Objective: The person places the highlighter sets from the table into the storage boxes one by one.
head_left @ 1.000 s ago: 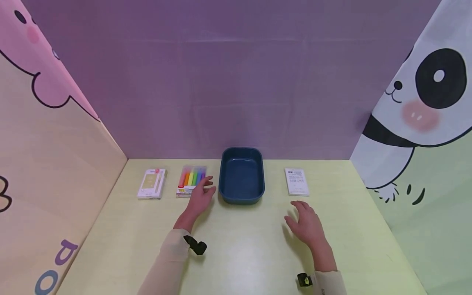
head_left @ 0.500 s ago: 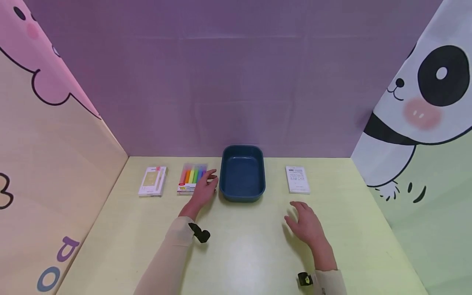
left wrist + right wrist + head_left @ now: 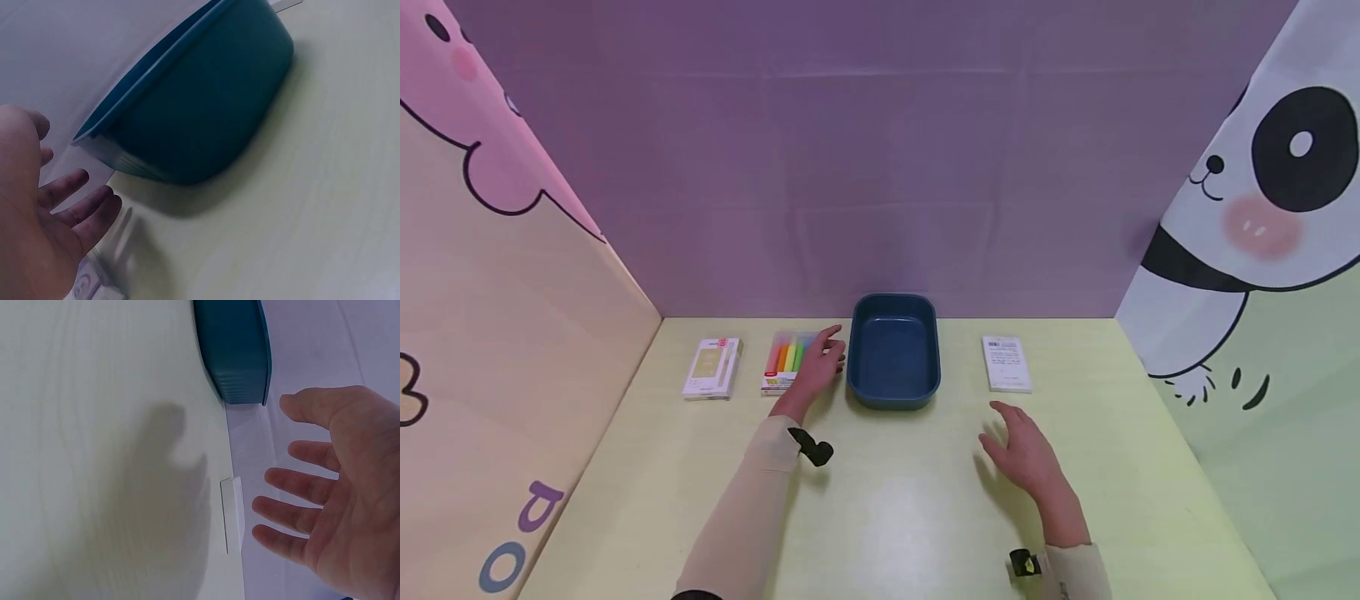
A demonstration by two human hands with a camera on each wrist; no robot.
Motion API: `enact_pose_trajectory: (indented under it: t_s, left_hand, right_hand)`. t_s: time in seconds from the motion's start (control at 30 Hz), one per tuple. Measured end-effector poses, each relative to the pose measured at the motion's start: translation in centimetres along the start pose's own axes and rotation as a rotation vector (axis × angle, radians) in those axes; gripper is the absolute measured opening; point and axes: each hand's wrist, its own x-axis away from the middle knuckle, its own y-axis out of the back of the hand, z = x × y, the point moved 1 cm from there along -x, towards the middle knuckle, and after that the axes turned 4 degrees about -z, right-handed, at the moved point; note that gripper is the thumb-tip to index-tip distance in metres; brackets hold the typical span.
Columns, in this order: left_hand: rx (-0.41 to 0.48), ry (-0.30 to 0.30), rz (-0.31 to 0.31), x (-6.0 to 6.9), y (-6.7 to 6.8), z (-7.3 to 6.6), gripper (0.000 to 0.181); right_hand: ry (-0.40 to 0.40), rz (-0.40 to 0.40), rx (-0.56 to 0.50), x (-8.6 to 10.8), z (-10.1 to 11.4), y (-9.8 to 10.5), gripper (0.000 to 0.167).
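Observation:
A dark blue rectangular bin [image 3: 893, 395] stands at the back middle of the table. My left hand [image 3: 820, 363] hovers just left of it, fingers spread and loosely bent, holding nothing; in the left wrist view a gap shows between the fingertips and the bin wall [image 3: 187, 125]. Beneath and behind that hand lies a clear pack of coloured markers [image 3: 778, 379], its right part hidden. My right hand [image 3: 1024, 450] is held above the table with relaxed fingers and nothing in them. Just beyond it lies a flat white box [image 3: 1006, 364] with printed text.
At the far left of the table lies a white box with a gold panel [image 3: 711, 368]. A purple backdrop [image 3: 887, 167] rises behind the pale table [image 3: 895, 500]. Printed side panels close off the left and right, a panda [image 3: 1262, 183] on the right one.
My left hand has moved forward along the bin's left side, over the right part of the marker pack. The right hand has hardly moved. The view has shifted slightly.

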Motion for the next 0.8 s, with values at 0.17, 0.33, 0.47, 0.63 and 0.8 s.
enact_pose_trajectory:
  t_s: [0.17, 0.33, 0.47, 0.63, 0.8]
  left_hand:
    - [-0.002, -0.004, 0.014, -0.8, -0.3, -0.2, 0.046]
    - [0.000, 0.021, 0.011, -1.1, -0.6, -0.3, 0.045]
    - [0.011, 0.034, 0.011, -1.5, -0.8, -0.3, 0.046]
    - [0.028, 0.042, 0.006, -1.8, -1.1, 0.0, 0.045]
    - [0.017, 0.024, 0.024, -1.9, -1.2, 0.3, 0.046]
  right_hand:
    - [-0.005, 0.008, -0.005, -0.3, -0.1, 0.1, 0.056]
    - [-0.012, 0.025, -0.010, -0.4, -0.2, 0.0, 0.056]
    - [-0.007, 0.026, -0.013, -0.5, -0.3, -0.1, 0.055]
    - [-0.012, 0.033, -0.019, -0.5, -0.4, -0.2, 0.055]
    - [-0.010, 0.018, -0.034, -0.6, -0.5, -0.2, 0.054]
